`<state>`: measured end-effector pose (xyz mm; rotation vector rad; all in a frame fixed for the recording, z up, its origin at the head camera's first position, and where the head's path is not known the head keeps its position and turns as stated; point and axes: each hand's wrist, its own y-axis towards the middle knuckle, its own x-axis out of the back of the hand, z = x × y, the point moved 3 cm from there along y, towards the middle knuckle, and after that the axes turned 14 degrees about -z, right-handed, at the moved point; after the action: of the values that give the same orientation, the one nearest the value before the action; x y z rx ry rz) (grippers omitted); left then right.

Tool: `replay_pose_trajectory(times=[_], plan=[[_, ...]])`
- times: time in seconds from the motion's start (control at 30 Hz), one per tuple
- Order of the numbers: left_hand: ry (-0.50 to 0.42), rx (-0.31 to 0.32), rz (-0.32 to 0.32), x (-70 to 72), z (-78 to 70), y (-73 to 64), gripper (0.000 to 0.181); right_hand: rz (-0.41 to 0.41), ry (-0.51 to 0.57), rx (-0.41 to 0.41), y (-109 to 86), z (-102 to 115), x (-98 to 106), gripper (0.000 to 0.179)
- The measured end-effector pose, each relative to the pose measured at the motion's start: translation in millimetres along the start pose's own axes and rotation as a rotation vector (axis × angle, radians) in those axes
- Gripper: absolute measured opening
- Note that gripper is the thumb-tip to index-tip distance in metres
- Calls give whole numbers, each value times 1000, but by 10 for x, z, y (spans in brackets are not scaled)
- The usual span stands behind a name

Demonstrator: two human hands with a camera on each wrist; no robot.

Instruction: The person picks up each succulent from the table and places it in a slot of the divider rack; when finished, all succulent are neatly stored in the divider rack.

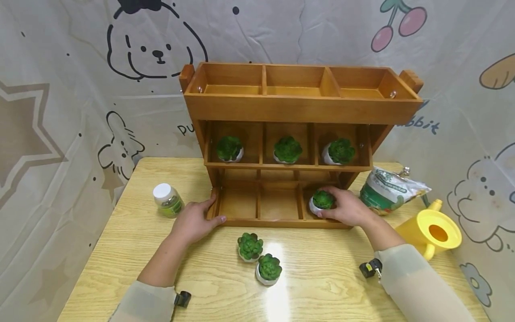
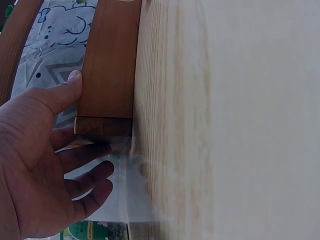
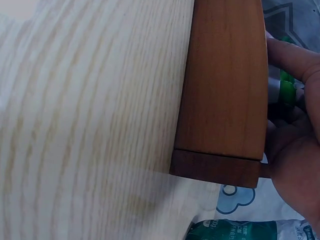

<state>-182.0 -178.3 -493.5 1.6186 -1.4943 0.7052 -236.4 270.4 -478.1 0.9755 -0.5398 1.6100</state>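
Right Hand Held a Succulent in the Shelf's Bottom Corner

I saw the person's right hand (image 1: 349, 206) pinching a small potted succulent (image 1: 323, 200), thumb on the near side and fingers on the far side, inside the right compartment of the bottom tier of a wooden shelf (image 1: 301, 110). The left hand (image 1: 195, 221) touched that tier's front left corner, its thumb on the front board and its fingers spread loosely past the end.

On the middle tier stood a left plant (image 1: 229, 148), a centre plant (image 1: 288, 150) and a right plant (image 1: 339, 151), one per compartment. Two more succulents (image 1: 268, 268) sat side by side on the table (image 1: 330, 277), just before the shelf's front edge. A white-capped jar (image 1: 169, 202) stood near the table's left edge, a bag (image 1: 388, 190) by its back right corner, and a yellow watering can (image 1: 418, 230) along the right edge.
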Motion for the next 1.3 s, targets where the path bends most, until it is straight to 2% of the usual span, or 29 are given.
replay_pose_trajectory(times=[0.43,0.67,1.03,1.3], plan=[[-9,2,1,5,-18,1,82,-5,-10,4,35,-37,-41,67],[-3,-4,2,8,-17,2,83,-6,4,-16,34,-52,-27,71],[8,-9,7,-3,-7,2,84,-21,155,-50,7,-32,48,70],[7,-3,9,-4,-9,1,83,-33,209,-28,-8,59,111,66]])
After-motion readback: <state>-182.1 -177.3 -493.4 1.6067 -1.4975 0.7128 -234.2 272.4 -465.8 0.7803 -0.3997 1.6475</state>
